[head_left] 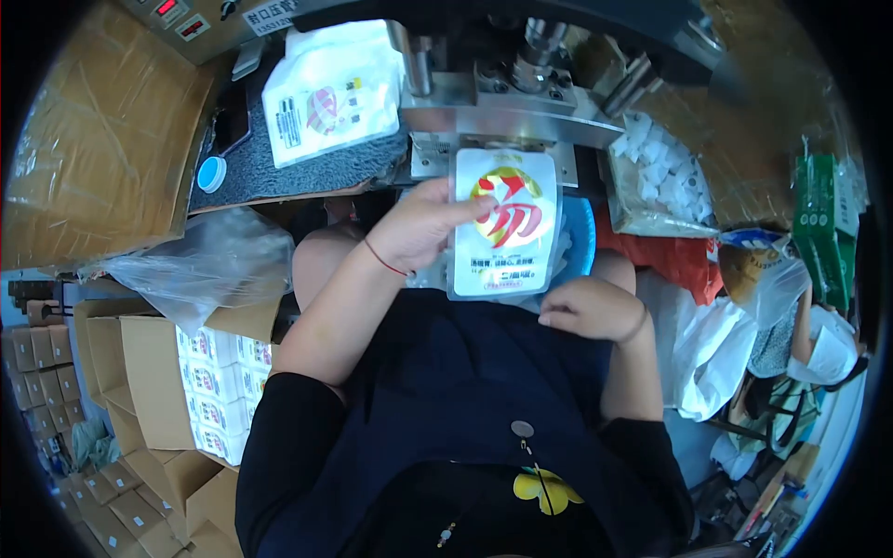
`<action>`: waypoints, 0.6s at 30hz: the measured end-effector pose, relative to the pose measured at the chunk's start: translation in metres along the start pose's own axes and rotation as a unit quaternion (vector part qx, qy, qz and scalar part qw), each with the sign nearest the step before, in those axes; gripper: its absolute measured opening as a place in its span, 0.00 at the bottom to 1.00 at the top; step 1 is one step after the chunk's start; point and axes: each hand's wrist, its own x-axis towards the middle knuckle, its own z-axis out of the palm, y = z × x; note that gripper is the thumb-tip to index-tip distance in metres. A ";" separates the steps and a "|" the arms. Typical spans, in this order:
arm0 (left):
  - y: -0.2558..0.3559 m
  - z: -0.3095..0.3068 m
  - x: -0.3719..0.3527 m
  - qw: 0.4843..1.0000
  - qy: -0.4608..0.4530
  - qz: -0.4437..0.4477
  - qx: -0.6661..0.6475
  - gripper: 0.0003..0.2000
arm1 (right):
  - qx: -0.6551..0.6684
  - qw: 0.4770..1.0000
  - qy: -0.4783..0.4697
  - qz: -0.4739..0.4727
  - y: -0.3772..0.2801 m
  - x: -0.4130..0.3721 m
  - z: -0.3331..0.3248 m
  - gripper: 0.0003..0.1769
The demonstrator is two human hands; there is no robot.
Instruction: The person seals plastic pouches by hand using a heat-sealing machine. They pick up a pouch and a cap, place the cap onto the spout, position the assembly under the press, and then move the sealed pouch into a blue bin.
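My left hand [420, 226] grips a flat plastic pouch [505, 265] by its left side, thumb on the printed front. The pouch stands upright below the metal bar of a press [512, 121], its top edge close under the bar. It carries a large red character on a yellow-green round and dark print lower down. Over my lap, my right hand [595, 309] is loosely curled beside the pouch's lower right corner. Its palm faces away, so I cannot tell whether something small is in it. Behind the pouch is a blue basin [579, 237], partly hidden.
White printed pouches [335, 93] lie stacked on the grey mat [358, 166], near a round blue-white lid [211, 174]. On the right is a box of small white plastic pieces [660, 167]. At lower left, an open carton [158, 381] holds white printed packs. Another person [795, 325] appears at far right.
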 end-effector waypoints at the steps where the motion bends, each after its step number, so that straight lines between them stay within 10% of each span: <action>1: 0.003 -0.005 -0.006 0.999 0.025 0.007 0.030 0.21 | -0.027 0.999 -0.019 0.026 0.022 0.010 0.009 0.17; 6: -0.001 -0.064 -0.064 0.973 0.139 0.084 0.163 0.16 | -0.138 0.956 0.255 0.046 0.119 0.128 0.016 0.23; 10: -0.037 -0.118 -0.132 0.921 0.272 0.104 0.257 0.16 | -0.221 0.943 0.226 0.103 0.154 0.190 0.034 0.23; 18: -0.050 -0.262 -0.256 0.485 0.578 0.164 0.636 0.14 | -0.287 0.933 0.137 0.169 0.180 0.222 0.050 0.24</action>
